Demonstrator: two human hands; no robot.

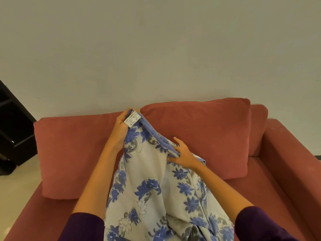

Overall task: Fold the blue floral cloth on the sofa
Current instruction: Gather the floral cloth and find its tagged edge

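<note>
The blue floral cloth point(152, 186), white with blue flowers and a blue border, hangs bunched in front of the red sofa point(73, 146). My left hand point(121, 129) is raised and shut on a top corner of the cloth, where a white care label point(132, 118) shows. Lower and to the right, my right hand point(182, 153) pinches the blue border edge with thumb and fingers, the other fingers spread. The cloth's lower part drapes out of the frame's bottom between my arms.
Two red back cushions point(208, 136) lean against the pale wall. The sofa's right armrest point(295, 162) stands at the right. A dark shelf unit point(12, 129) is at the far left on a light floor.
</note>
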